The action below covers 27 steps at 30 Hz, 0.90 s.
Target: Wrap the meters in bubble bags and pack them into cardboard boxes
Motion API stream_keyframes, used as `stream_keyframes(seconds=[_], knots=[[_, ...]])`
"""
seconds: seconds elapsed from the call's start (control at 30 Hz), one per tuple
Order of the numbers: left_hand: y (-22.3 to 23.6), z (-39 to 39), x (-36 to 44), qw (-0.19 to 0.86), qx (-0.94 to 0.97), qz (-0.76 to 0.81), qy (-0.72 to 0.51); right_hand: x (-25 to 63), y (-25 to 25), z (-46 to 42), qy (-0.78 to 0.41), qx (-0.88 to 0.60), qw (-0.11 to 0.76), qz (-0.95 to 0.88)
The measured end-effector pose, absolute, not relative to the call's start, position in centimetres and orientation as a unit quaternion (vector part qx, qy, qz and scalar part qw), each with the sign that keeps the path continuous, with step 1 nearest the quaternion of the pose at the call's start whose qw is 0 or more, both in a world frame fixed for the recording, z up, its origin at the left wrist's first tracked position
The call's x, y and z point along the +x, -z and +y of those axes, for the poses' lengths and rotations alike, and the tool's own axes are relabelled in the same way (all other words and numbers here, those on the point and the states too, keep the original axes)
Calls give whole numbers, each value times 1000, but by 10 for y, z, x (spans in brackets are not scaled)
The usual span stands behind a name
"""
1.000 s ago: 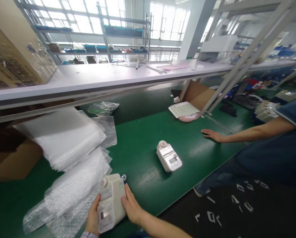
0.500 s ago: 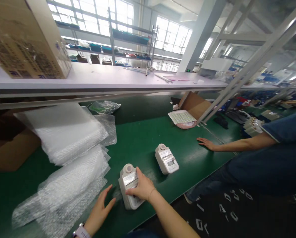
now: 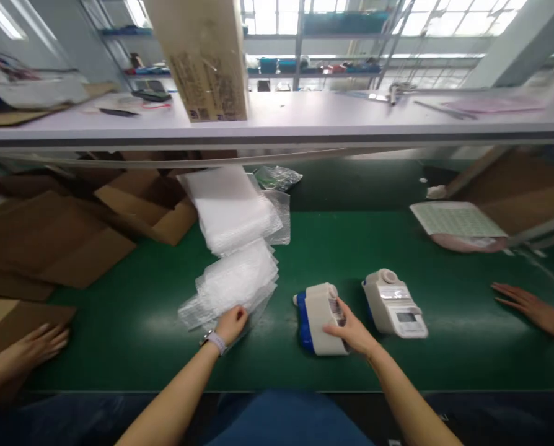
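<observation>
My right hand [image 3: 352, 329] grips a white meter with a blue base [image 3: 321, 319], thumb and fingers on its face. This meter is tilted, so its side and blue base show. My left hand [image 3: 232, 323], with a watch on the wrist, is closed at the lower edge of a spread pile of clear bubble-wrap bags [image 3: 240, 279]; its fingertips are partly hidden, and it seems to pinch a bag there. To the right of my right hand stands a second white meter [image 3: 393, 303], its small grey display facing up. It is apart from the first one.
More bubble-wrap sheets [image 3: 233, 207] lie behind the pile. Open cardboard boxes [image 3: 151, 204] stand at left, near a co-worker's hand [image 3: 30, 350]. Another person's hand [image 3: 535, 310] rests on the green table at right. A white shelf [image 3: 314, 118] spans above, carrying a tall carton [image 3: 207, 62].
The view has swung left. My left hand has moved from beside the meter to the bubble-wrap bags and closed. My right hand has tipped the meter, exposing its blue base.
</observation>
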<state>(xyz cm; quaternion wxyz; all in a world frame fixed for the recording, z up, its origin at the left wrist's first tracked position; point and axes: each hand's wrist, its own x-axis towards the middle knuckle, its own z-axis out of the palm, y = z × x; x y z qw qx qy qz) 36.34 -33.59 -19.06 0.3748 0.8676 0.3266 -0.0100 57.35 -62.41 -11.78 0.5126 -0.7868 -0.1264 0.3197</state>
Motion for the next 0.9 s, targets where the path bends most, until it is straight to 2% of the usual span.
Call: stream_keyframes(seconds=[0.23,0.47,0.63,0.77,0.83,0.9], knots=[[196,-361,404,394,861,320,-36,544,139,-644,-277,-767,578,-32],[178,-411,438,438,869,229,-28,513,114,-654,-305,-752,583,-44],[139,-419,444,462,845,258,-73,505,85,-650,-218,-817,511,-153],[94,-427,473,482,842,219,-106,503,76,-640,-175,-848,446,-228],[70,-439,493,462,867,148,-112,504,78,-636,-191,-838,460,-221],[46,-457,507,410,907,46,-87,505,82,-637,-251,-801,518,-168]])
